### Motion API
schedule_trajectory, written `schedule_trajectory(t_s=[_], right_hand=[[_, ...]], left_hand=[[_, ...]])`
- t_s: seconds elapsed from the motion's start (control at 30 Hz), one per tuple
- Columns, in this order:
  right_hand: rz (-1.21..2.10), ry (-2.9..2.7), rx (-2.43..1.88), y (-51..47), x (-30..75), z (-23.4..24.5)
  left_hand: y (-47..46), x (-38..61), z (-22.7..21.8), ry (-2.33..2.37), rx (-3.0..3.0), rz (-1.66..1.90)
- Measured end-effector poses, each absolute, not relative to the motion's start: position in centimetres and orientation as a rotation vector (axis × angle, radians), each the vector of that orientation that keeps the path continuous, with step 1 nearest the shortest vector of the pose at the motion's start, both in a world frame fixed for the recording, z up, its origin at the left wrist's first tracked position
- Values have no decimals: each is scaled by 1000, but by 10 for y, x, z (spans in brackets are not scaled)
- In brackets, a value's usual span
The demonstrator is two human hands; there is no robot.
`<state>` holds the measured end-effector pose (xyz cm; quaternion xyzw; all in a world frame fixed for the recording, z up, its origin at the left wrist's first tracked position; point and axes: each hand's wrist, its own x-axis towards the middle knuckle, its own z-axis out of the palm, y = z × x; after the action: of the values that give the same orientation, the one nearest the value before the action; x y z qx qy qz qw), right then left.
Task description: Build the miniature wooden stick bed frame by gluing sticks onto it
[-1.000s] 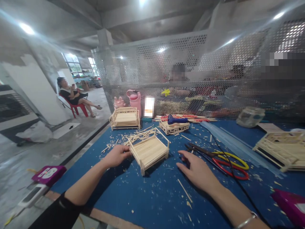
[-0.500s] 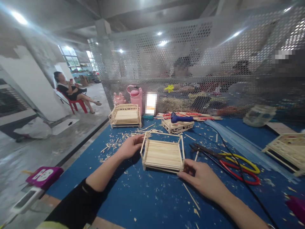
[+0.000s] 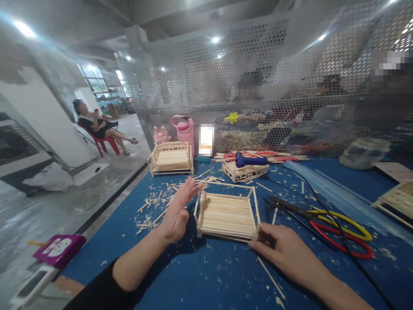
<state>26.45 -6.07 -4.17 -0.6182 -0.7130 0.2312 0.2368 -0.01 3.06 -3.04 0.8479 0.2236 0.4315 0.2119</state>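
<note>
A small bed-like model of pale wooden sticks (image 3: pixel 227 213) stands on the blue tabletop, with a slatted base and thin upright rails round it. My right hand (image 3: pixel 284 249) pinches its front right corner; the fingertips behind the corner are partly hidden. On the other side, my left hand (image 3: pixel 176 211) is lifted with fingers stretched out, palm facing the model. Its fingertips come close to the back left post, and I cannot tell whether they touch it.
Yellow-and-red-handled scissors (image 3: pixel 338 226) and a black cable lie right. Behind are another stick model (image 3: pixel 171 159), a blue glue gun (image 3: pixel 251 160) on a stick frame (image 3: pixel 243 172), a pink bottle (image 3: pixel 184 131) and a glass jar (image 3: pixel 364 153). Wood scraps (image 3: pixel 151 206) litter the left. A person sits far left.
My left hand has let go of the model's left side and risen, fingers now straightened. My right hand stays at the front right corner. The view has shifted slightly.
</note>
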Motion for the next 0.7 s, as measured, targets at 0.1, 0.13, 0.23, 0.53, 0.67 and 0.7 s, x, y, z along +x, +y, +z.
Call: schedule_trajectory(t_s=[0.1,0.13,0.23,0.53,0.67,0.7], right_hand=[[613,-1951,-1700,-61,264,-42],[613,-1949,-1697,-61,264,-41],[619,-1943,-1683,-60,263,-41],[640,-1892,-1661,-61,264,-41],[694,-1871,-1668,-62,262,-40],[686,-1875,-1672,-62,262,-40]], left_hand=[[30,0,-31,602,2365,1168],[30,0,-31,606,2360,1170],[28,1,-30,648,2329,1171],[35,3,-34,751,2004,1504],[51,2,-38,1131,1634,1397],[54,3,-39,1173,1589,1280]])
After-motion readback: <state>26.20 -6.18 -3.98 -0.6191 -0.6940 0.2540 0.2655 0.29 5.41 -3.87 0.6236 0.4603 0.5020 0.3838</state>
